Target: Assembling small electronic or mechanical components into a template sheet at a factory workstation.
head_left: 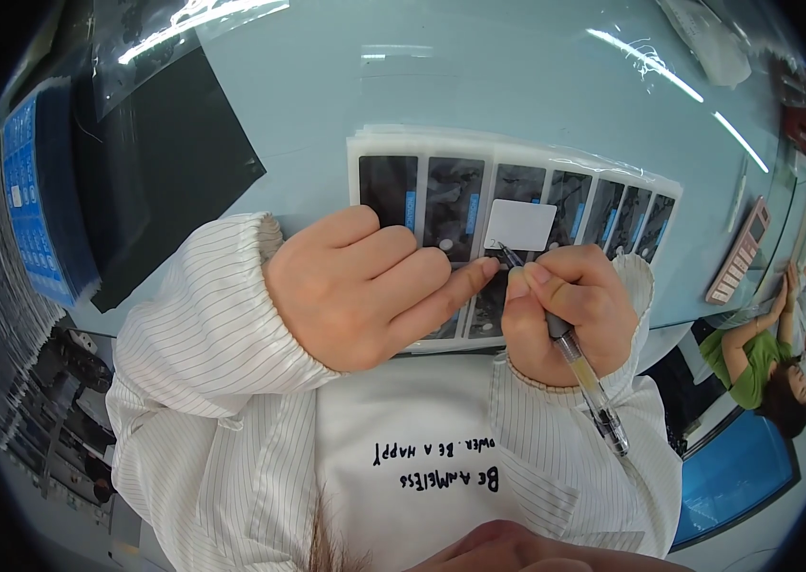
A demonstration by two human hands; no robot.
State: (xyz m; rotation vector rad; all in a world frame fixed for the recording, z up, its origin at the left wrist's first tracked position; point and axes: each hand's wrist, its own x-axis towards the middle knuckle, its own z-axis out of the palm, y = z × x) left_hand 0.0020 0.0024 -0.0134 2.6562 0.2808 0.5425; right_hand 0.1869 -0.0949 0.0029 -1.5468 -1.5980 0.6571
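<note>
A pale blue-grey worktable (479, 86) under strip-light glare fills the view; a black sheet (165, 162) lies at far left, a clear plastic bag (165, 29) beyond it, and a pink calculator (742, 250) sits at right. Another person in a green top (756, 357) works at the right edge. In the middle lies a white tray of dark panels (517, 205), its slots side by side, the near part hidden by the hands. On one panel rests a small white label (521, 225), flat, with one near corner at the pen tip. The left hand (365, 286) is loosely curled, holding nothing, its forefinger stretched right to press the panel just beside the label. The right hand (565, 310) is closed around a clear-barrelled pen (579, 367), tip touching the label's near-left corner. The label looks thin, light and limp, probably adhesive, so it would crease or stick to itself readily; it is best taken by a lifted corner or edge. The panels seem stiff and easily marked; hold by their edges.
</note>
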